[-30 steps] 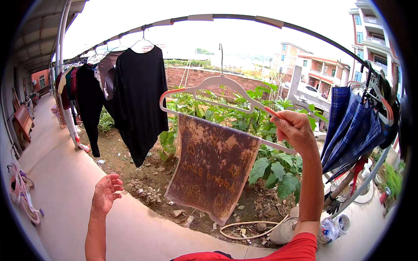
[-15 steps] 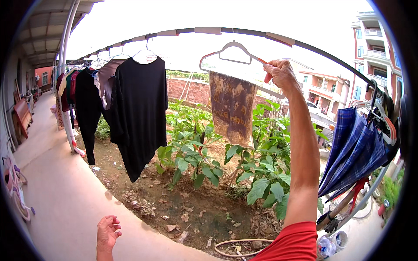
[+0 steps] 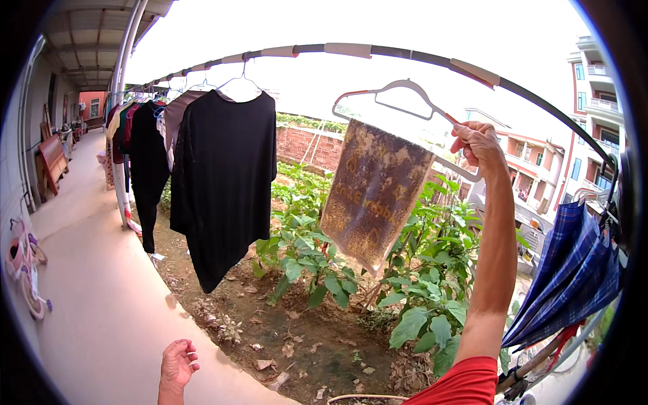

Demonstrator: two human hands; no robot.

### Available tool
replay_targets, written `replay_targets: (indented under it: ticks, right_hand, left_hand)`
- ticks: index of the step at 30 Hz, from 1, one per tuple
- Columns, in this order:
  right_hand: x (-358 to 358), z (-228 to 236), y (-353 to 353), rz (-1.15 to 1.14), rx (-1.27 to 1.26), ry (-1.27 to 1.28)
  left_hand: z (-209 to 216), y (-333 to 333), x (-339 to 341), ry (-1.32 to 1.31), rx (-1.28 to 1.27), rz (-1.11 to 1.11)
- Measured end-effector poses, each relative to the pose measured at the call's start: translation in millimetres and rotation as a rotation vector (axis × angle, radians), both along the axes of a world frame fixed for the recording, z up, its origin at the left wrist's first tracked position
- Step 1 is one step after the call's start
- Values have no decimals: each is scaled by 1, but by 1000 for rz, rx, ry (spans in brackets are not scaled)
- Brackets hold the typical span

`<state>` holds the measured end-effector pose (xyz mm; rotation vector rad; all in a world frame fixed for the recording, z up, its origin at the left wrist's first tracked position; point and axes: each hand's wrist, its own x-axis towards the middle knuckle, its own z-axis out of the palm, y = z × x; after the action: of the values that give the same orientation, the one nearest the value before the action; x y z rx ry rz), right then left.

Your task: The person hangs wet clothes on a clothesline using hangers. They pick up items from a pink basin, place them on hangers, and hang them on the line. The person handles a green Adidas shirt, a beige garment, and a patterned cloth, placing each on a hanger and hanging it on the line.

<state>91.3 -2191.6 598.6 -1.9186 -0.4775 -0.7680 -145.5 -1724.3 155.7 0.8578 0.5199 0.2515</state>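
Note:
My right hand (image 3: pixel 480 145) is raised on the right, its fingers closed on the right shoulder of a grey hanger (image 3: pixel 403 88) with orange-red patches. Over the hanger's lower bar hangs a brown and tan mottled towel (image 3: pixel 378 196), its bottom edge uneven. The hanger tilts down to the right below a dark curved pole (image 3: pixel 391 51). Glare hides its hook, so I cannot tell whether it touches the pole. Low on the left, above the pale walkway, my left hand (image 3: pixel 178 363) is empty, its fingers loosely curled and apart.
A black top (image 3: pixel 226 182) and several other garments hang along the pole to the left. A folded blue plaid umbrella (image 3: pixel 570 270) hangs at the right. Leafy plants (image 3: pixel 432 270) grow beneath the towel. A pale concrete walkway (image 3: pixel 101 290) runs along the left.
The hanger and towel have swung nearer and tilted more, with my right hand still gripping the hanger. The view has turned, shifting the scene slightly rightward. My left hand stays low and empty.

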Motion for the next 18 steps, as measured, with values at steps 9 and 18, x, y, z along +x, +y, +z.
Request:
replay_targets:
  ticks: [9,18]
  right_hand:
    - [-39,-52,43,-769,-425,-1061]
    - [-16,-84,263,9,-104,-595]
  left_hand:
    - [-13,8,16,93,-80,-45]
    - [-23,98,-1,112,-57,35]
